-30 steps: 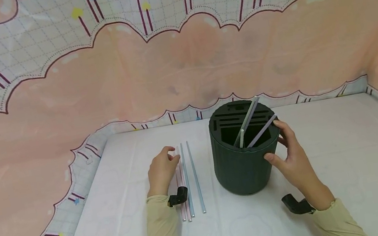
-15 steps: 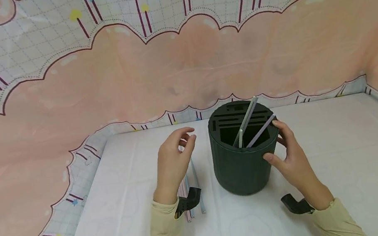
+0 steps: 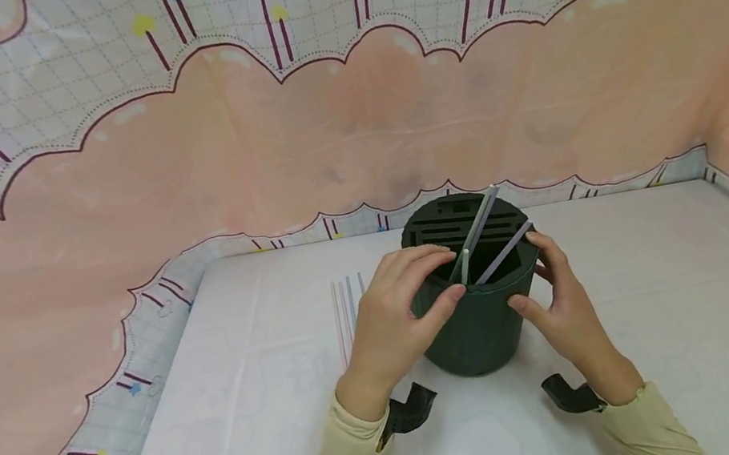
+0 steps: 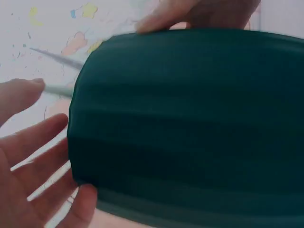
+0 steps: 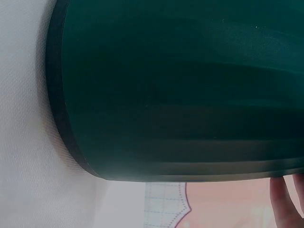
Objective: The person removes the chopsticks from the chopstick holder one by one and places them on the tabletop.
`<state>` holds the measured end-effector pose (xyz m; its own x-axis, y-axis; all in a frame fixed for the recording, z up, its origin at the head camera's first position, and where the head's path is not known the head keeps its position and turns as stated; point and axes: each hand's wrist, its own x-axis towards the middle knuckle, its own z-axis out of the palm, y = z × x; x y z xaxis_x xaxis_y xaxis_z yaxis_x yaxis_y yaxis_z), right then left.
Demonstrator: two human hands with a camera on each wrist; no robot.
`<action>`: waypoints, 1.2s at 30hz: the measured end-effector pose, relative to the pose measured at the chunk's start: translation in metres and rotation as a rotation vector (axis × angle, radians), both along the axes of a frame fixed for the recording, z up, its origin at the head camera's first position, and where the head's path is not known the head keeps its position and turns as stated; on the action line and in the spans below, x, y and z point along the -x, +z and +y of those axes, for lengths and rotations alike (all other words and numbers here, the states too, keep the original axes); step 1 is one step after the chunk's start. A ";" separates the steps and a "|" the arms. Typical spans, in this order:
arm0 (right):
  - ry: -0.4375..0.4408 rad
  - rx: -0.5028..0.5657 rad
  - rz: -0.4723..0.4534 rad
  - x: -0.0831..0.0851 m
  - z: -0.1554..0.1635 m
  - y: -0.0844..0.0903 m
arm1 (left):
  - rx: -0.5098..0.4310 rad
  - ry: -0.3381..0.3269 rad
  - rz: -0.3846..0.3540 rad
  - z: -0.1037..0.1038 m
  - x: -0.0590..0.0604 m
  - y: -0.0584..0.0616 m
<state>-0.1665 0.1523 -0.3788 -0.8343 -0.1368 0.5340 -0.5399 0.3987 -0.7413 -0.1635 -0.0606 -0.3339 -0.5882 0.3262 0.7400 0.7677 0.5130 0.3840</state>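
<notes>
Bracing a dark green holder [image 3: 470, 306] w/ both hands, near the middle of the table [image 3: 683, 334], a bit toward the back edge. Right hand [image 3: 565, 310] is cupping the holder's right side, thumb on the wall and fingers curled round the rim. Left hand [image 3: 399, 319] is lying over the left rim, fingers fairly straight, reaching toward the straws in holder [image 3: 484, 239]; thumb tip is close to the short white one, but contact isn't clear, so can't say it's pinching anything. Hands are apart, one each side of the holder.

Three straws are leaning in the open compartment, tops sticking out toward the back right. More loose straws [image 3: 348, 308] are lying side by side on the table, just left of the holder, partly hidden behind the left hand.

Judgement: for this step, keeping the right hand firm on the wall matters most, since the holder looks light and could tip while the left is working at the rim. Left fingers should be staying clear of the leaning straws so none get knocked out.
</notes>
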 end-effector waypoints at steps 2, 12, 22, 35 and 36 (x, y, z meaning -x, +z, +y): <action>0.006 0.009 0.012 0.000 0.000 0.000 | 0.050 0.014 0.022 0.005 -0.001 -0.001; -0.001 0.003 0.015 -0.004 0.000 -0.002 | 0.190 0.109 0.073 0.017 -0.005 -0.009; -0.007 -0.010 0.029 -0.003 -0.002 0.000 | 0.149 0.099 0.053 0.013 -0.004 -0.005; -0.004 0.013 -0.007 0.004 0.003 -0.010 | -0.232 -0.068 -0.048 0.015 -0.009 0.003; 0.000 0.013 -0.005 0.003 0.002 -0.008 | -0.271 -0.078 -0.045 0.014 -0.011 0.004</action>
